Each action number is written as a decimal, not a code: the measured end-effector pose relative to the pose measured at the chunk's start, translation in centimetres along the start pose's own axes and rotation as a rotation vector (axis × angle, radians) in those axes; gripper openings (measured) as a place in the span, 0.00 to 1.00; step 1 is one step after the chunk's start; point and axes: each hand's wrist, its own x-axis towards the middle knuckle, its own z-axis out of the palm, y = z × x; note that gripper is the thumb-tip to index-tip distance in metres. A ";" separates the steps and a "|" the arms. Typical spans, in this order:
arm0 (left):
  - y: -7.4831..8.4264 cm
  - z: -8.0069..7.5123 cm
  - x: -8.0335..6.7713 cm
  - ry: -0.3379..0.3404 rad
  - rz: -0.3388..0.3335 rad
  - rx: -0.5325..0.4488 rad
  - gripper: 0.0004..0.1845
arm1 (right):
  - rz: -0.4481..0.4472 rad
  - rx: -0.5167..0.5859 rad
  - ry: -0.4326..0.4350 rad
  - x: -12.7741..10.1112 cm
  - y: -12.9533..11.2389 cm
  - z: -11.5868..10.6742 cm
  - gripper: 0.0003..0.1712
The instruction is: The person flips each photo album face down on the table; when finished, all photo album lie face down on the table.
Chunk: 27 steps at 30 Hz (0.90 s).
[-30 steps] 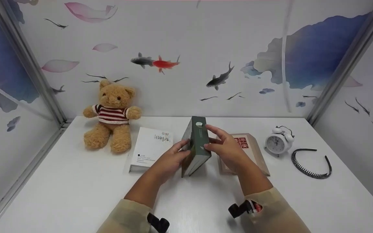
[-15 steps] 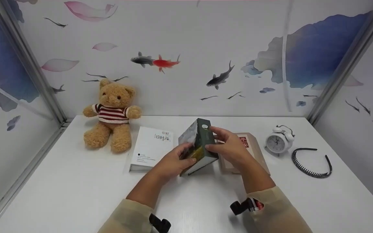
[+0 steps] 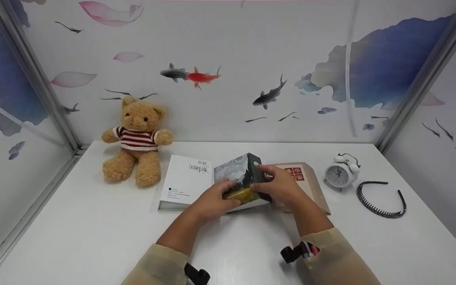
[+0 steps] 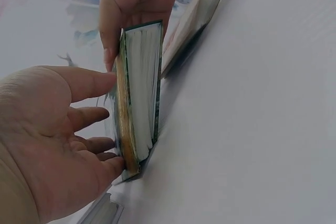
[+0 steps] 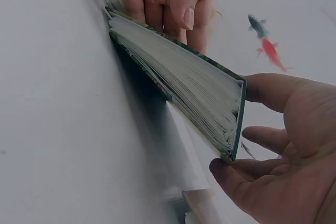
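A thick hardcover book (image 3: 234, 168) with a dark green spine and a landscape cover leans left over the white table, spine side raised. My right hand (image 3: 285, 188) holds it at the spine; in the right wrist view, fingertips of the right hand (image 5: 294, 145) meet both edges of the spine. Loosely extended fingers of my left hand (image 3: 212, 200) rest against the front cover. Seen from the left wrist, the page block (image 4: 142, 77) faces the camera, with the left hand (image 4: 58, 129) beside the cover.
A white book (image 3: 184, 182) lies just left, and a brown book with red characters (image 3: 311, 186) to the right. Farther right are a white alarm clock (image 3: 339, 172) and a black headband (image 3: 384, 213). A teddy bear (image 3: 137, 138) sits at the back left near the wall.
The green book has tipped from nearly upright down to the left, so its front cover now faces up. My right hand stayed on the spine, moving slightly right and lower.
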 end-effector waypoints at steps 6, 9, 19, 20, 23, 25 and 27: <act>0.1 0.1 0.1 0.005 0.006 0.012 0.37 | -0.001 0.021 -0.024 -0.1 0.0 0.1 0.47; 0.1 0.1 0.1 0.007 0.002 0.009 0.38 | -0.019 0.033 -0.054 -0.2 0.0 0.2 0.47; -0.2 -0.2 0.3 0.034 -0.002 -0.002 0.39 | 0.007 0.060 -0.076 -0.1 0.1 0.5 0.46; -0.2 -0.2 0.4 0.037 -0.001 -0.001 0.39 | 0.009 0.066 -0.076 -0.1 0.1 0.6 0.46; -0.5 -0.2 0.5 0.047 0.008 -0.007 0.40 | 0.011 0.088 -0.081 0.0 0.2 0.6 0.46; -0.6 -0.3 0.6 0.052 0.012 -0.018 0.39 | 0.009 0.093 -0.083 0.0 0.1 0.7 0.45; -0.6 -0.5 0.6 0.062 0.002 -0.043 0.39 | 0.003 0.094 -0.086 -0.1 0.0 0.9 0.45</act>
